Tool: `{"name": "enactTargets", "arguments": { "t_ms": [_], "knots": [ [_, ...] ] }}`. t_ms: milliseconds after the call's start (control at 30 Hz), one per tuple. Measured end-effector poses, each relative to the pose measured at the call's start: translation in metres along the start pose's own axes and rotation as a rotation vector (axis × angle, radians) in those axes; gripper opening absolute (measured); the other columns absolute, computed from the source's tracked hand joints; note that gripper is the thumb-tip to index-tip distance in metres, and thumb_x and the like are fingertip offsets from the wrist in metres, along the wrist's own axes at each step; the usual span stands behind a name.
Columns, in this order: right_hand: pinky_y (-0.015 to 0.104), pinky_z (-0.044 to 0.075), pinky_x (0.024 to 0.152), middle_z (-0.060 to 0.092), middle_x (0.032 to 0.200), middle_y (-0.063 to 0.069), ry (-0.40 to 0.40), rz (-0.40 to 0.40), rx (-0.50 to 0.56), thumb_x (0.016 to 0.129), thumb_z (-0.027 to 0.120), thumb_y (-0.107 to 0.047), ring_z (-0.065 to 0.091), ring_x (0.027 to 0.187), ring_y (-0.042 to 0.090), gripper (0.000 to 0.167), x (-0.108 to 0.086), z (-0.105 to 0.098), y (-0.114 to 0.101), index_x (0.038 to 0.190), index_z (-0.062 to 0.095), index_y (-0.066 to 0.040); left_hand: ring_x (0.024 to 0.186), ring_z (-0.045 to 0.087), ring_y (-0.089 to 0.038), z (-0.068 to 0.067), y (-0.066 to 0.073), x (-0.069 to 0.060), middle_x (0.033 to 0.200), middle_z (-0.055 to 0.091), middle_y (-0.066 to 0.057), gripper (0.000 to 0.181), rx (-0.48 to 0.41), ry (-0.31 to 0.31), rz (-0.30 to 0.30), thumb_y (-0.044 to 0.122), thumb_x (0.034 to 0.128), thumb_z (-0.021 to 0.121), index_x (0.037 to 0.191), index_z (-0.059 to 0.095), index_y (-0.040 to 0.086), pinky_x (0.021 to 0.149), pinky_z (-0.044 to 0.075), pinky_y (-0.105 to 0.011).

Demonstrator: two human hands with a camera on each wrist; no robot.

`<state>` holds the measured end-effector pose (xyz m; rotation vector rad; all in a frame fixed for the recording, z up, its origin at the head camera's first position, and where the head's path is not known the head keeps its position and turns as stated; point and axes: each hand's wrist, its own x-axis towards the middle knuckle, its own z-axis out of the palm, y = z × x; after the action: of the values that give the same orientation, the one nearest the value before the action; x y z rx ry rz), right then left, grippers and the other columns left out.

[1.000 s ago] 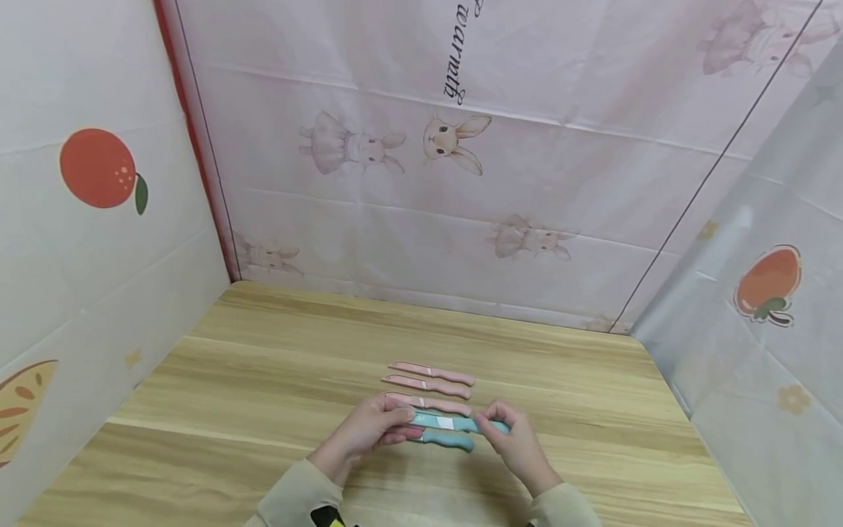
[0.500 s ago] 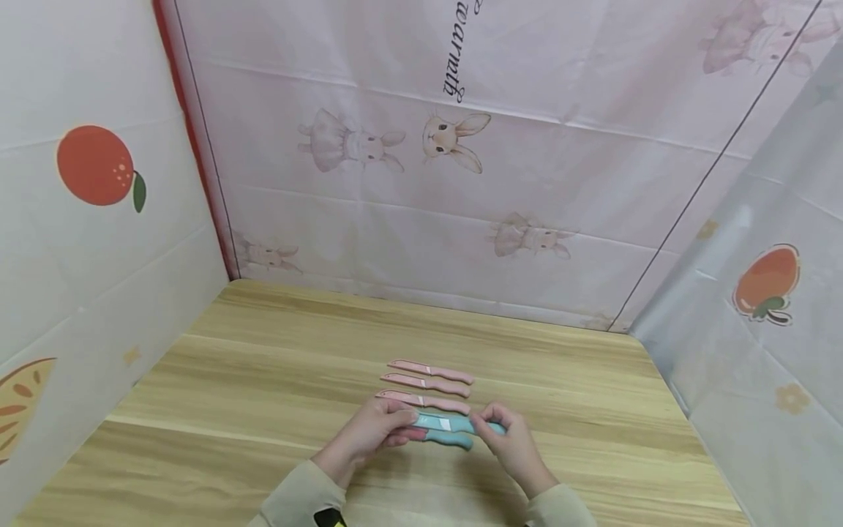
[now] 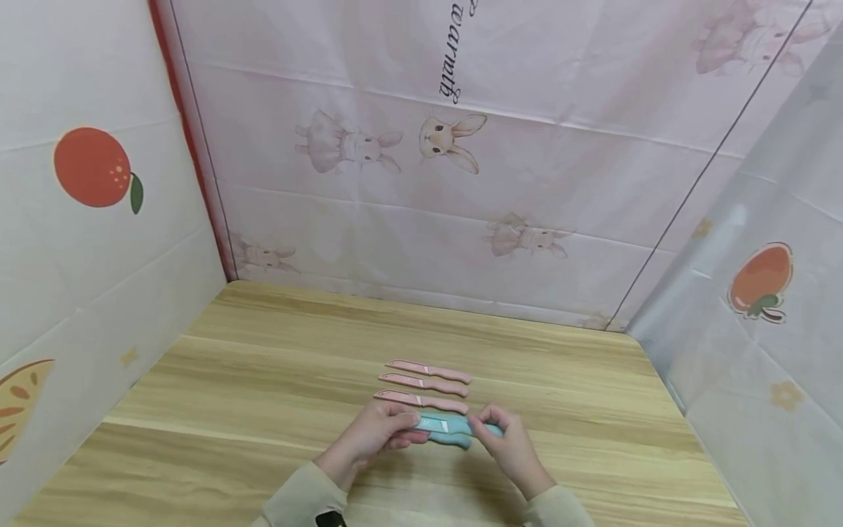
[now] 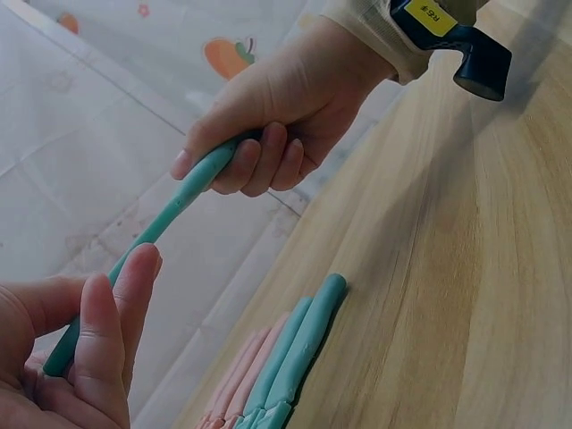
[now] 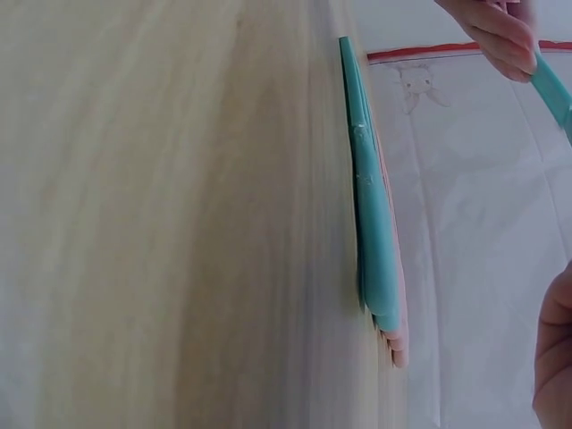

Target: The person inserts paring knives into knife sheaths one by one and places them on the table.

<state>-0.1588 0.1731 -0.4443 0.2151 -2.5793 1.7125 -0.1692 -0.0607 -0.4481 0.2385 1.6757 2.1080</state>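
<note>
A teal knife in a matching sheath (image 3: 435, 424) is held level above the table between both hands. My left hand (image 3: 382, 430) pinches the sheath end between thumb and fingers. Around the handle end, my right hand (image 3: 507, 443) has its fingers curled; the left wrist view shows this grip on the teal handle (image 4: 202, 175). Beneath, two teal handles (image 4: 308, 344) lie side by side on the table, partly hidden in the head view. Beyond them are three sheathed pink knives (image 3: 421, 400), roughly parallel, handles to the right.
The wood-grain table (image 3: 263, 380) runs back to a pink rabbit-print curtain (image 3: 395, 241). White fruit-print sheets hang at the left (image 3: 158, 293) and right (image 3: 777, 344).
The left hand has shifted slightly right and nearer, uncovering the tip of the nearest pink knife. The held knife now hides more of the teal one below. Both grips stay the same.
</note>
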Motion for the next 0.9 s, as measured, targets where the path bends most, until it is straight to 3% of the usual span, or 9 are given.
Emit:
{"name": "enactTargets", "arguments": {
  "t_ms": [167,333,467,567,700,900],
  "knots": [
    [0.020,0.041,0.052,0.052,0.067,-0.004,-0.064,-0.033,-0.027,0.088,0.066,-0.018,0.046,0.060,0.009,0.015,0.005,-0.001,0.017,0.079,0.060,-0.009,0.073,0.068,-0.012,-0.003,0.000,0.001,0.084,0.069,-0.018,0.024,0.022,-0.005,0.010,0.008,0.0915,0.056,0.103,0.058,-0.013,0.058,0.053,-0.015],
    [0.021,0.046,0.061,0.060,0.084,-0.005,-0.226,-0.149,-0.214,0.084,0.070,-0.027,0.050,0.071,0.006,0.021,0.006,-0.005,0.021,0.096,0.063,-0.011,0.077,0.068,-0.015,-0.018,-0.006,0.000,0.088,0.069,-0.018,0.027,0.079,0.001,-0.012,0.011,0.0932,0.055,0.107,0.056,-0.012,0.064,0.055,-0.019],
    [0.021,0.047,0.059,0.061,0.083,-0.009,-0.311,-0.241,-0.369,0.084,0.070,-0.026,0.051,0.068,0.003,0.021,0.006,-0.003,0.022,0.099,0.064,-0.012,0.078,0.068,-0.019,-0.032,-0.011,-0.002,0.087,0.068,-0.016,0.025,0.190,-0.013,-0.029,0.012,0.0906,0.060,0.105,0.054,-0.008,0.068,0.056,-0.025],
    [0.023,0.049,0.063,0.061,0.083,-0.012,-0.330,-0.261,-0.426,0.083,0.071,-0.024,0.053,0.072,0.002,0.018,0.006,0.000,0.022,0.095,0.063,-0.014,0.073,0.063,-0.017,-0.040,-0.012,-0.003,0.080,0.065,-0.006,0.024,0.414,-0.034,0.019,0.013,0.0837,0.069,0.098,0.057,-0.001,0.065,0.054,-0.025],
    [0.025,0.049,0.066,0.058,0.083,-0.014,-0.357,-0.267,-0.493,0.081,0.072,-0.025,0.053,0.075,0.002,0.016,0.005,0.005,0.024,0.090,0.061,-0.018,0.070,0.051,-0.009,-0.044,-0.010,-0.007,0.075,0.057,0.004,0.018,0.820,-0.044,0.144,0.013,0.0755,0.077,0.087,0.064,0.006,0.061,0.047,-0.024],
    [0.021,0.049,0.063,0.054,0.082,-0.012,-0.369,-0.417,-0.726,0.074,0.078,-0.027,0.051,0.072,0.002,0.020,0.008,0.015,0.022,0.083,0.062,-0.018,0.065,0.050,-0.003,-0.039,-0.004,-0.010,0.072,0.060,0.010,0.012,1.341,-0.056,0.271,0.019,0.0729,0.079,0.079,0.071,0.012,0.058,0.047,-0.024]
  ]
}}
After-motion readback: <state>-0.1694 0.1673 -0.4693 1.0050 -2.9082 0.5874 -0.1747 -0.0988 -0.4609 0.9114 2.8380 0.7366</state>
